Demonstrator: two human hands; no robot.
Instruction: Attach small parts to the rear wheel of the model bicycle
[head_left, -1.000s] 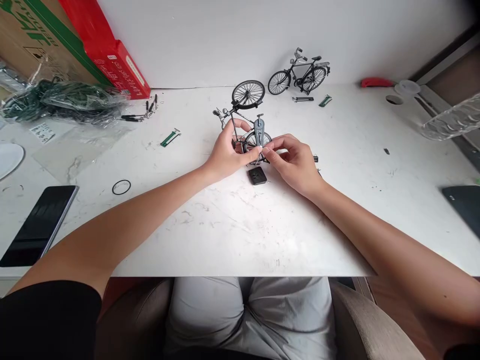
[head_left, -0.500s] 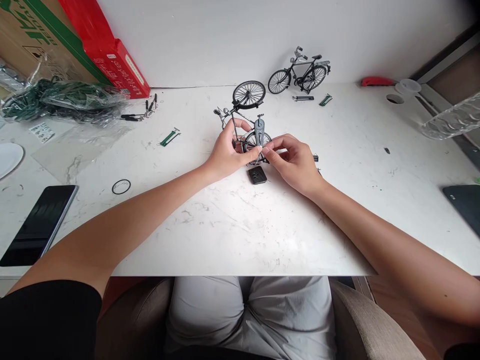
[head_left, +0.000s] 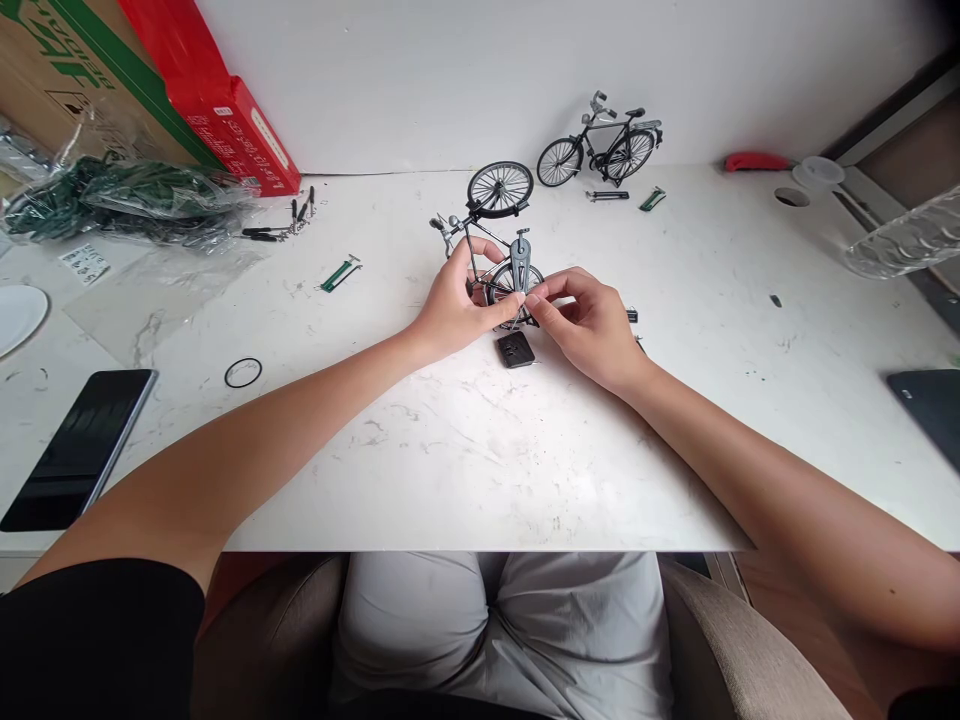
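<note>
A black and grey model bicycle [head_left: 499, 190] is tilted on its side between my hands, over the middle of the table. My left hand [head_left: 461, 295] is closed round its frame and rear part, with the thumb lying over the rear wheel. The thumb and index finger of my right hand [head_left: 581, 315] are pinched at the edge of that wheel, close to my left thumb; any small part between them is hidden. A grey chain guard [head_left: 520, 262] faces up between the hands. Just below the rear wheel, a small black square piece [head_left: 515, 349] lies on the table.
A second model bicycle [head_left: 604, 145] stands against the wall. Small green frame pieces [head_left: 341, 273] and a black ring [head_left: 243, 373] lie to the left, near a phone [head_left: 79, 450]. Plastic bags [head_left: 142, 200] and a red box [head_left: 251, 140] fill the back left.
Both hands keep the same grip on the model bicycle. The whole view has shifted very slightly; nothing else visibly differs.
</note>
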